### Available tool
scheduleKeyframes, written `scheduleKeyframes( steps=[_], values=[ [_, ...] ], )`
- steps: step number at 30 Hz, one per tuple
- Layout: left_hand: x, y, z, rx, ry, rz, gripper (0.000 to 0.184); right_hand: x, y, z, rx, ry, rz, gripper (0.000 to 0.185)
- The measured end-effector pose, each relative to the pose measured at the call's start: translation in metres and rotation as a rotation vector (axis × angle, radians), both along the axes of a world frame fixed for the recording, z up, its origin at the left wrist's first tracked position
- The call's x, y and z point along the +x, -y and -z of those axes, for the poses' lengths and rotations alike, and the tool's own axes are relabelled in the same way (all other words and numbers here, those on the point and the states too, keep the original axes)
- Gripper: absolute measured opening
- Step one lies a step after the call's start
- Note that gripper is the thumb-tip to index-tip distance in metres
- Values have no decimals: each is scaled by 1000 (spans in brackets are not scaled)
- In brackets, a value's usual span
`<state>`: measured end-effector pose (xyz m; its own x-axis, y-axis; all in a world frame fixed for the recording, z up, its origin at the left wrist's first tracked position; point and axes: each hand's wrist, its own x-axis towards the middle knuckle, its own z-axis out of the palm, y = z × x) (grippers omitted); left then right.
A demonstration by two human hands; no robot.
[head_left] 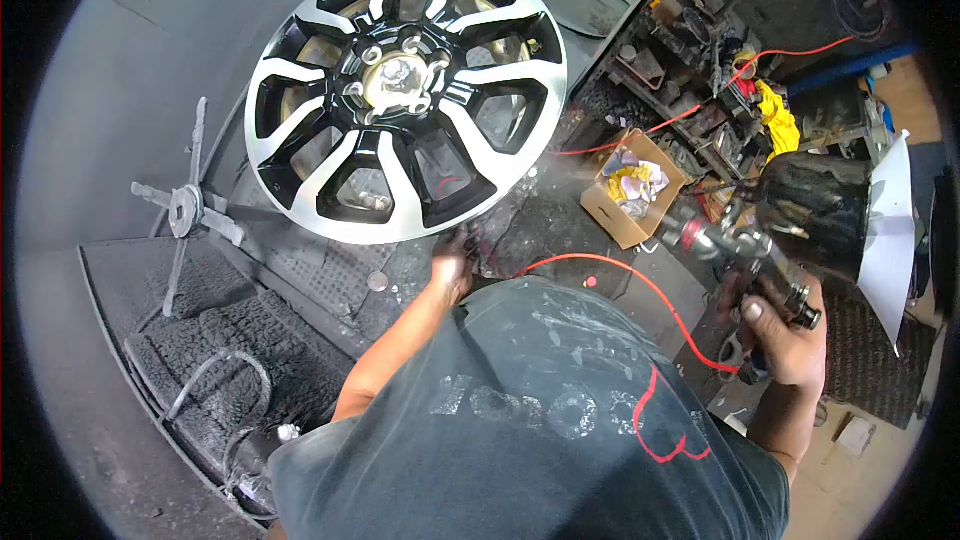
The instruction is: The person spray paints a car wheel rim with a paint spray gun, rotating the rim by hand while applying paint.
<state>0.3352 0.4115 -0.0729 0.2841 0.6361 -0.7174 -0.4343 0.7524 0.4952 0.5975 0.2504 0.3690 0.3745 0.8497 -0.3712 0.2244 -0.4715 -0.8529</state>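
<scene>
- Wheel rim (462, 202), multi-spoke, black with bright machined faces; situated at the far left of centre, face upward, its hub (395, 80) ringed by lug holes
- Left hand (453, 268), at the near edge of the wheel rim; fingers partly hidden, so whether they grip it cannot be told
- Right hand (790, 340), to the right and well apart from the left hand; closed round the spray gun (740, 245), whose front points left toward the wheel rim's side of the scene
- Red hose (640, 271), arching from near the wheel rim's near edge to just below the right hand
- Cardboard box (617, 220), open, between the wheel rim and the spray gun, containing crumpled paper (640, 185)
- Cross-shaped stand (185, 210), four-armed and grey, left of the wheel rim
- Shelf (690, 140), far right, crowded with small items; yellow cloth (778, 120) at its right
- Dark cylindrical vessel (815, 205), right, with a white sheet (888, 240) at its right end
</scene>
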Motion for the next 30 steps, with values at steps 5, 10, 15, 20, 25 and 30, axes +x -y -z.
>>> scheduleKeyframes(
  steps=[5, 10, 15, 20, 25, 30],
  values=[
    [5, 0, -24, -7, -34, -18, 25, 2, -12, 7, 132, 129, 81, 42],
    [4, -1, -21, -5, -24, -21, 25, 4, -5, 9, 127, 109, 48, 50],
    [-3, 1, 3, 32, -35, 3, 23, 3, -4, 4, 9, -75, 19, 50],
    [-12, 0, 10, 95, -56, 55, 23, 11, -20, 6, 90, 60, 41, 34],
    [-14, -1, -15, 99, -82, 62, 25, 13, -32, 13, 223, 169, 137, 31],
    [-20, -2, -11, 107, -98, 88, 23, 23, -28, 14, 180, 169, 126, 32]
  ],
)
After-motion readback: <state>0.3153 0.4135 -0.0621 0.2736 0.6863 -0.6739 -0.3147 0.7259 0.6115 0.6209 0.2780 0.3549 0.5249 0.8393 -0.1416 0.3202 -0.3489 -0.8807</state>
